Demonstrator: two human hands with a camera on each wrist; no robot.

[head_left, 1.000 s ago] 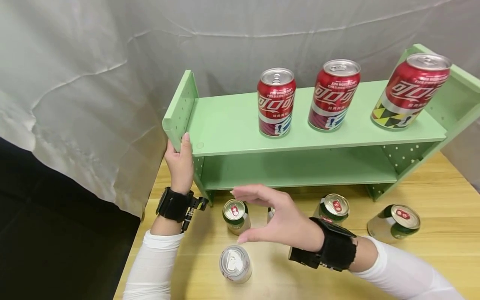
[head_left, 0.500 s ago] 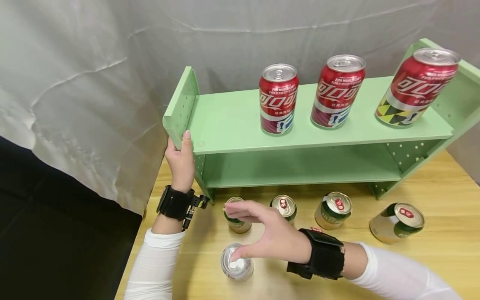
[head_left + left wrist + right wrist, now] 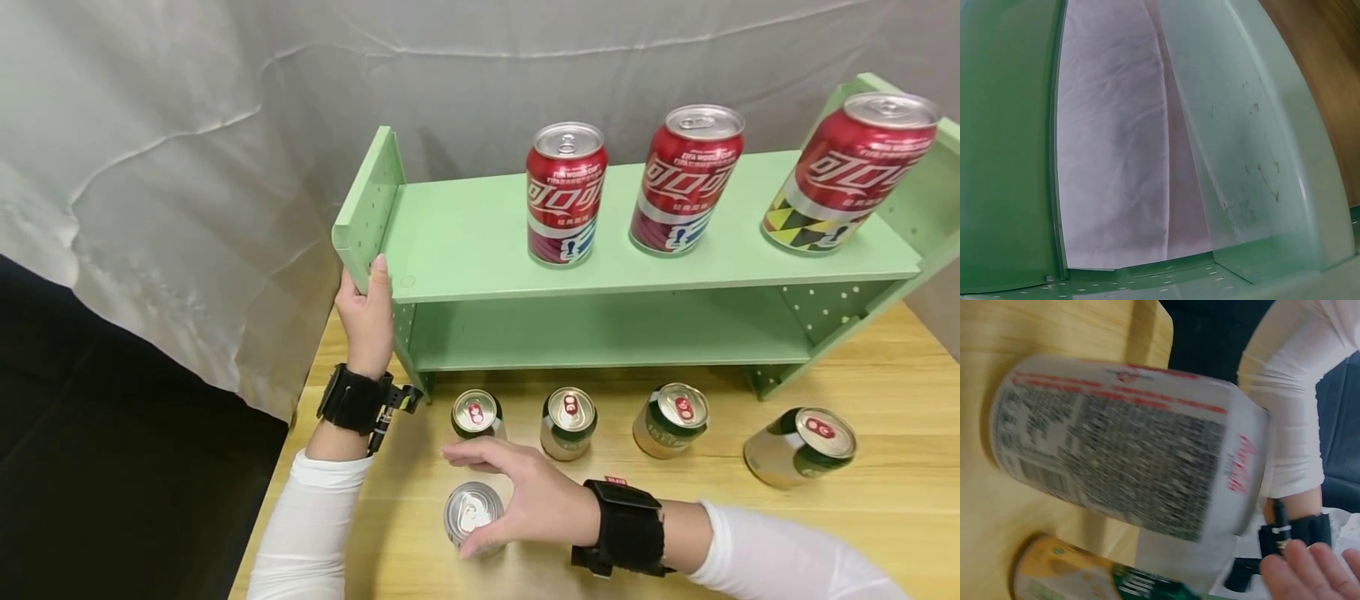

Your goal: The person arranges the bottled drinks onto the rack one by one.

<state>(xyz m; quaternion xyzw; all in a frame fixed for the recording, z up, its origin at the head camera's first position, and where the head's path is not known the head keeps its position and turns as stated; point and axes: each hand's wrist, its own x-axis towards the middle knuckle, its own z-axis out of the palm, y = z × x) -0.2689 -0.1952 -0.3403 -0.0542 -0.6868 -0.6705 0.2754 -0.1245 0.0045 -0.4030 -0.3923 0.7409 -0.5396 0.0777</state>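
Note:
My left hand [image 3: 366, 321] grips the lower front corner of the left side panel of a light green two-tier shelf [image 3: 465, 225], thumb on the inner face. A silver-white soda can [image 3: 471, 508] with red lettering stands upright on the table. My right hand [image 3: 536, 496] is around this can in the head view, thumb and fingers spread in a wide curve. In the right wrist view the same soda can [image 3: 1122, 444] fills the middle, and the fingertips [image 3: 1297, 575] show at the lower right, apart from it.
Three red cola cans [image 3: 566, 196] stand on the upper tier. Several green-and-gold cans [image 3: 570, 423] stand in a row on the wooden table [image 3: 712, 533] before the shelf, one just beyond my right fingers. A grey cloth [image 3: 480, 83] hangs behind.
My right hand has moved left and down to the silver-white can, uncovering the green-and-gold cans behind it. The left hand keeps its grip on the shelf. The head view has shifted slightly.

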